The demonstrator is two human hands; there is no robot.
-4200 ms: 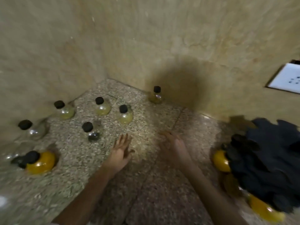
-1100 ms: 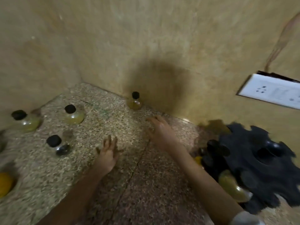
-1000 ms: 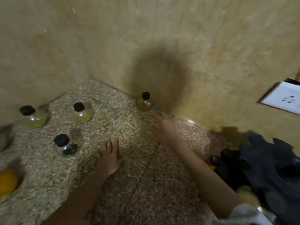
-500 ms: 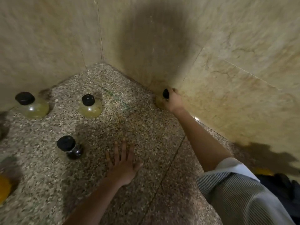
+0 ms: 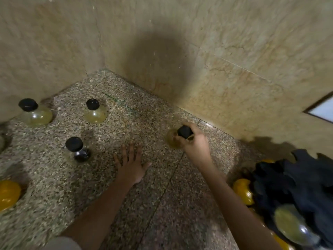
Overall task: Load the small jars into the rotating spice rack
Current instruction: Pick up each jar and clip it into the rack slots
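My right hand [image 5: 195, 144] grips a small round jar [image 5: 171, 140] with pale yellow contents and a black cap, held just above the speckled counter [image 5: 126, 123] near the right wall. My left hand [image 5: 130, 164] rests flat on the counter, fingers spread, holding nothing. The black rotating spice rack [image 5: 297, 179] stands at the right edge, with yellow and pale jars [image 5: 242, 191] seated in its slots. Loose black-capped jars stand on the counter: two pale yellow jars at the back left [image 5: 35, 114] [image 5: 94, 112] and a clear jar with dark contents [image 5: 78, 150].
An orange-filled jar [image 5: 8, 194] sits at the left edge. Marble walls meet in a corner behind the counter. A white wall socket plate [image 5: 322, 110] shows at the right edge. A seam in the counter runs between my forearms.
My right hand reached the jar by the back wall, closed round it and has drawn it toward the rack. The view swung back right, bringing the rack into sight. My left hand stayed flat.
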